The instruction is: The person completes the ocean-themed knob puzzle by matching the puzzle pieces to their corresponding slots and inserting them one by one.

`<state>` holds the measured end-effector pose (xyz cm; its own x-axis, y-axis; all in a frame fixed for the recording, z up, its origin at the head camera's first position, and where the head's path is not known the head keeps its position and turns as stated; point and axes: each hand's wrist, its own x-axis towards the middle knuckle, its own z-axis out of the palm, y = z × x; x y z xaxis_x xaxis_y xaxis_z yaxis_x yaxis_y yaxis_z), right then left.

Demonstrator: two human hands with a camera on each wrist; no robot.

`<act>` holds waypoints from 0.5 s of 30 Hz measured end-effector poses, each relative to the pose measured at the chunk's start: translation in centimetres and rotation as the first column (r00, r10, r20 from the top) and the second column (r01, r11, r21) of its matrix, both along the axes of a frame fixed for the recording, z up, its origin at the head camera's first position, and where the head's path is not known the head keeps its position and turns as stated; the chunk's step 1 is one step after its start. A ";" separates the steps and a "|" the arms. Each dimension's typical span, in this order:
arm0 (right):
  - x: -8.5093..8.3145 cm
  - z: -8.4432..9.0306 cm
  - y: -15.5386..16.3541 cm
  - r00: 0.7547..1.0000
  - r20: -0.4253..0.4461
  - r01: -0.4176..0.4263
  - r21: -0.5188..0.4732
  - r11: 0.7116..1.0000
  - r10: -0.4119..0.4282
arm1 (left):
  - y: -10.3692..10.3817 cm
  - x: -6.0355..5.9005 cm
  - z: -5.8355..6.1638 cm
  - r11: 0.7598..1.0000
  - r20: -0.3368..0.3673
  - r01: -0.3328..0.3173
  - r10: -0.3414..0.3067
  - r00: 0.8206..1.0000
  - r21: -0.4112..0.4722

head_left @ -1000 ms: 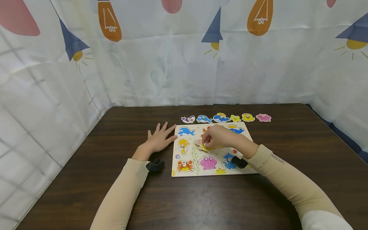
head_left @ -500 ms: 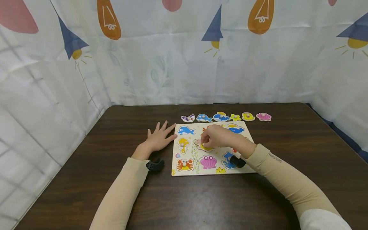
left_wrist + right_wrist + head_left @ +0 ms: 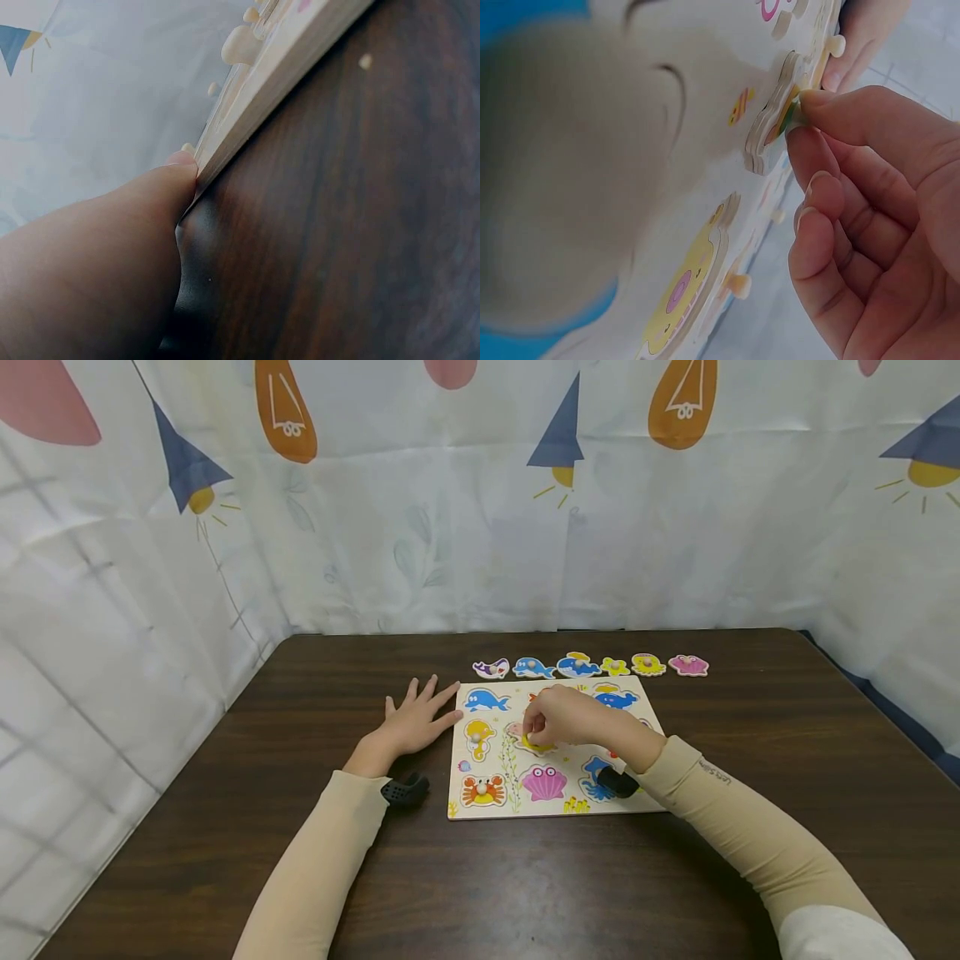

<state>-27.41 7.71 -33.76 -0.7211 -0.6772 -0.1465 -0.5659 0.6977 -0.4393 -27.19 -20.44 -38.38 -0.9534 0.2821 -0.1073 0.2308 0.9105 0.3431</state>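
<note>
On a dark table [image 3: 480, 893], pinching a yellow piece [image 3: 769, 124] mid-way across the board [image 3: 543, 811] with the right hand [image 3: 566, 714], touching its left edge with the left hand [image 3: 411, 727] splayed. Apparently done with crab [image 3: 482, 791] and seahorse [image 3: 478, 739]; left with six pieces [image 3: 577, 668] lined beyond.

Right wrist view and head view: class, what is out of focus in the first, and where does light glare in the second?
Right wrist view: a pale rounded shape at left is heavily blurred, the right hand much sharper; head view: soft sheen on the table, bottom centre.
</note>
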 end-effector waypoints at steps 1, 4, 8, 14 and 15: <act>0.0 0.0 0.0 1.000 0.001 0.002 0.001 1.000 -0.002 | 0.0 0.0 0.0 1.000 0.000 0.000 0.000 1.000 0.000; 0.0 0.1 0.0 1.000 0.002 0.004 0.001 1.000 -0.004 | 0.0 0.0 0.0 1.000 0.001 0.000 0.000 1.000 0.000; 0.1 0.2 -0.2 1.000 0.010 0.013 0.007 1.000 -0.013 | 0.0 0.0 0.0 1.000 0.003 0.000 0.000 1.000 -0.003; 0.1 0.2 -0.3 1.000 -0.012 0.010 0.017 1.000 -0.010 | 0.0 -0.1 0.0 1.000 0.002 0.000 0.000 1.000 0.004; 0.1 0.2 -0.3 1.000 -0.017 0.008 0.017 1.000 -0.008 | 0.0 -0.1 0.0 1.000 0.002 0.000 0.000 1.000 0.005</act>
